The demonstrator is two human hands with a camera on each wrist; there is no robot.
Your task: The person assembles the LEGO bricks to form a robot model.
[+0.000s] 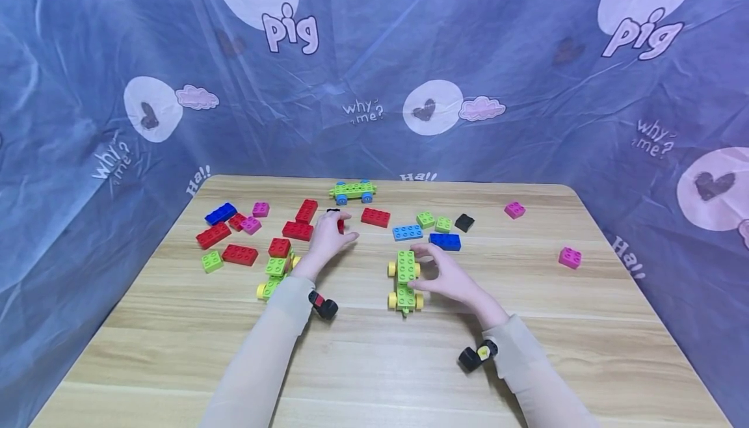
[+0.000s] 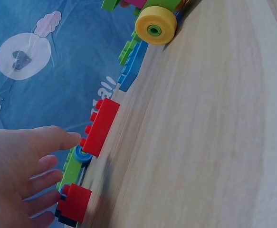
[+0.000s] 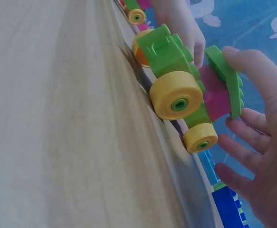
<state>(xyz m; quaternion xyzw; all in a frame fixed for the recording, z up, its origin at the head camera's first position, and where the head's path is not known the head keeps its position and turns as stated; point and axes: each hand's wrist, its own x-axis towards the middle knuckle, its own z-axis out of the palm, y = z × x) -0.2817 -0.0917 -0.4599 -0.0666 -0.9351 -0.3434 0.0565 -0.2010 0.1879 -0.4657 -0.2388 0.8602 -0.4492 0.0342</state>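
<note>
My right hand is at a lime green toy car with yellow wheels. Its thumb and a finger pinch the raised green top piece, which sits on a pink brick. The car's wheels stand on the table. My left hand reaches over a small red brick with a black piece under it, its fingers loosely spread. Beside the left wrist, partly covered by it, stands another green car with yellow wheels.
A green car base with blue wheels stands at the back of the wooden table. Red, pink, blue and green bricks lie around the left side. A light blue brick, a dark blue brick and a black piece lie right of centre.
</note>
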